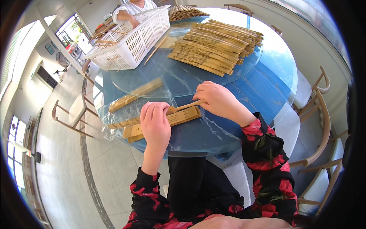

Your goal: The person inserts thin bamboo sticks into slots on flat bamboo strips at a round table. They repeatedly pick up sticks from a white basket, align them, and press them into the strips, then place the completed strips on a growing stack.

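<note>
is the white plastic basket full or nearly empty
Nearly empty: through the white plastic basket's slotted wall only a few bamboo sticks show inside.

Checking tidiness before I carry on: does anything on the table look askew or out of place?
One loose bamboo stick leans slanted against the white basket, apart from the neat stack of packets. Nothing looks spilled or broken.

We saw a tan paper sleeve (167, 121) under our left hand (155, 124). Clear wrappers (122, 114) lay beside it. More tan sleeves (213, 47) were stacked beyond.
</note>
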Demonstrator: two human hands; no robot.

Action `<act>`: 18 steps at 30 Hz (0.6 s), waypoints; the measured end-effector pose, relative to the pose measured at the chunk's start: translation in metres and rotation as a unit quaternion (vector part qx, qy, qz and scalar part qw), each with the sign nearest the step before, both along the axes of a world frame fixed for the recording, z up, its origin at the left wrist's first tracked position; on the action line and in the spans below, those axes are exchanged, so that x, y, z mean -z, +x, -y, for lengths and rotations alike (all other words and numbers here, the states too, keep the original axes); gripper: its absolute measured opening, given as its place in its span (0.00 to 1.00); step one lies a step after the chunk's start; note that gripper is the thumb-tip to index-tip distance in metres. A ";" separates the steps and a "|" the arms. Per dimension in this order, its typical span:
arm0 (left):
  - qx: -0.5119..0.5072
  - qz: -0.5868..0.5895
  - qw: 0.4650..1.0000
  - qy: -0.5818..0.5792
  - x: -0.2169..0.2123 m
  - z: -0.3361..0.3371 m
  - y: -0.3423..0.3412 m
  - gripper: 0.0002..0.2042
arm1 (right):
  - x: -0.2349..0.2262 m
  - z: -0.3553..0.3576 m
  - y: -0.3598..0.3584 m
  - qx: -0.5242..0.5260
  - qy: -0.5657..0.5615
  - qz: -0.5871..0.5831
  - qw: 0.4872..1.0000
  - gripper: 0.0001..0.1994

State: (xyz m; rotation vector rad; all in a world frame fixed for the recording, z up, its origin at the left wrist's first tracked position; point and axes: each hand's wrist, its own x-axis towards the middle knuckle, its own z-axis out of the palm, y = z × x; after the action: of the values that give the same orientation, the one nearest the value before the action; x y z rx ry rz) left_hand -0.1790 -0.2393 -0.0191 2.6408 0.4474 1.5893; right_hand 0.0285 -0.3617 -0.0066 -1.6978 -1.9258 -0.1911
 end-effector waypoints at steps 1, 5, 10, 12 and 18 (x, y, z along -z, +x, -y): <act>0.005 0.002 1.000 -0.003 0.000 0.001 0.002 0.05 | 0.000 0.001 -0.002 0.007 0.013 -0.022 1.000 0.10; -0.004 0.010 1.000 -0.013 0.002 -0.002 -0.003 0.04 | -0.016 0.003 -0.013 -0.026 0.008 -0.164 0.986 0.13; -0.006 0.019 1.000 -0.015 0.002 -0.004 -0.003 0.05 | -0.029 0.008 -0.005 -0.126 -0.100 -0.357 0.920 0.10; -0.002 0.023 1.000 -0.017 0.003 -0.005 -0.005 0.05 | -0.024 0.003 -0.012 -0.122 -0.114 -0.350 0.922 0.10; 0.032 0.016 0.997 0.064 0.004 -0.005 -0.005 0.04 | -0.004 -0.014 -0.044 -0.113 -0.148 -0.306 0.934 0.07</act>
State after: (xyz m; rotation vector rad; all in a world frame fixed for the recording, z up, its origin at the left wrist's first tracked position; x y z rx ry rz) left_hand -0.1840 -0.2348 -0.0227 2.6868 0.2650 1.6930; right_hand -0.0155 -0.3474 -0.0026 -1.4538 -1.6906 0.6723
